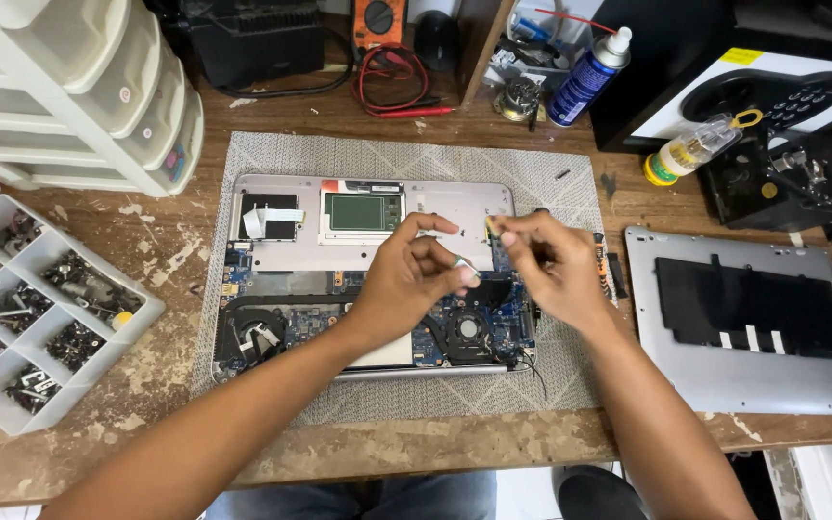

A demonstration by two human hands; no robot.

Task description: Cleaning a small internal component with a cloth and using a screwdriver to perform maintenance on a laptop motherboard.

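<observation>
An opened laptop (281, 197) lies bottom-up on a grey mat (493, 159), its boards and two fans exposed. My left hand (411, 274) hovers over the laptop's middle and pinches a small silvery part (467, 269) between thumb and forefinger. My right hand (551, 265) is just to its right, fingers pinched on a tiny pale piece (493, 225) near the laptop's right side. What the tiny piece is cannot be made out.
The laptop's removed grey bottom cover (753, 323) lies at right. A white compartment tray of screws (36, 308) sits at left, white drawers (98, 87) behind it. A spray can (585, 77), small bottle (690, 149), multimeter with red leads (382, 39) stand at the back.
</observation>
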